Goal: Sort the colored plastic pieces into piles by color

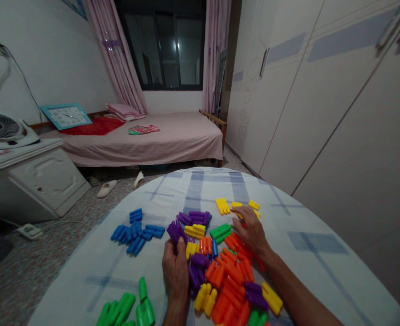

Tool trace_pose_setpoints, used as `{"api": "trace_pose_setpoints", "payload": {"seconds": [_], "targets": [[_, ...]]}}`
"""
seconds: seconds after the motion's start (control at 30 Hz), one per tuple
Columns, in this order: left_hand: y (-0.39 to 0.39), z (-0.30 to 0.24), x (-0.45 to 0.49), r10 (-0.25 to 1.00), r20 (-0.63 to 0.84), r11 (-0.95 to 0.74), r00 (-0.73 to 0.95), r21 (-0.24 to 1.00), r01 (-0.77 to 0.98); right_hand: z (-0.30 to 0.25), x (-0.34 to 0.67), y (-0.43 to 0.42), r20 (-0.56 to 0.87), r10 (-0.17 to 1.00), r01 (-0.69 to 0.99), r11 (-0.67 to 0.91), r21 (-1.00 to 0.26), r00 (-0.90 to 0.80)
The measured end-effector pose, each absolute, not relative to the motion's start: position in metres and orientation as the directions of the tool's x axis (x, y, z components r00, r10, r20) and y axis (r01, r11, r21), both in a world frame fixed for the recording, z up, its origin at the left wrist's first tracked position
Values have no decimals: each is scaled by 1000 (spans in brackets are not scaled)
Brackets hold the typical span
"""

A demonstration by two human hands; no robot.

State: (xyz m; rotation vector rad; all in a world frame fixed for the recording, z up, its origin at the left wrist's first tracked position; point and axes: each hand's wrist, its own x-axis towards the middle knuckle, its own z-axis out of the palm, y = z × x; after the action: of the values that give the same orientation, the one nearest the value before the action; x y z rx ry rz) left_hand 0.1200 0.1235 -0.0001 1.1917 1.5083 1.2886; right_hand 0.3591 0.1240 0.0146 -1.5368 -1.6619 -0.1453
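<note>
My left hand point(175, 265) has its thumb and fingers closed on a purple finger-shaped plastic piece point(175, 230), at the left edge of a mixed pile. My right hand point(252, 228) reaches over the far right of the pile, thumb and index finger apart. Beside its fingertips lie several yellow pieces point(223, 206), partly hidden by the hand. Between my hands the pile holds orange pieces point(232, 274), a green piece point(220, 232) and more purple pieces point(199, 218). The pieces look like short rounded tubes joined side by side.
Blue pieces point(128, 233) form a group at the left, and green pieces point(116, 310) lie at the near left. All rest on a round table with a checked cloth point(118, 271). Beyond stand a bed point(172, 140), a white cabinet point(40, 181) with a fan point(2, 129), and a wardrobe point(322, 113).
</note>
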Motion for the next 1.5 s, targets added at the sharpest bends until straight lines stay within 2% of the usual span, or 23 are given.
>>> {"api": "trace_pose_setpoints", "payload": {"seconds": [0.13, 0.27, 0.4, 0.67, 1.03, 1.33, 1.5], "targets": [[124, 0, 120, 975, -3, 40, -223, 986, 164, 11, 347, 122, 565, 825, 843, 303, -445, 2], [124, 1, 121, 974, -7, 44, -228, 986, 159, 9, 342, 119, 406, 905, 838, 319, -443, -130], [123, 3, 122, 974, -9, 47, -228, 985, 166, 12, 339, 118, 325, 932, 853, 298, -429, -162], [122, 6, 120, 973, 9, 38, -231, 980, 195, 15, 337, 118, 350, 930, 835, 280, -473, -114], [121, 6, 122, 979, -23, 56, -201, 985, 161, 18, 335, 116, 301, 952, 836, 205, -508, -50], [122, 8, 127, 984, 79, -64, -158, 993, 98, 23, 333, 114, 297, 953, 838, 209, -504, -60], [121, 6, 127, 973, 187, -169, -135, 977, 132, 24, 333, 114, 300, 951, 834, 220, -507, -69]]}}
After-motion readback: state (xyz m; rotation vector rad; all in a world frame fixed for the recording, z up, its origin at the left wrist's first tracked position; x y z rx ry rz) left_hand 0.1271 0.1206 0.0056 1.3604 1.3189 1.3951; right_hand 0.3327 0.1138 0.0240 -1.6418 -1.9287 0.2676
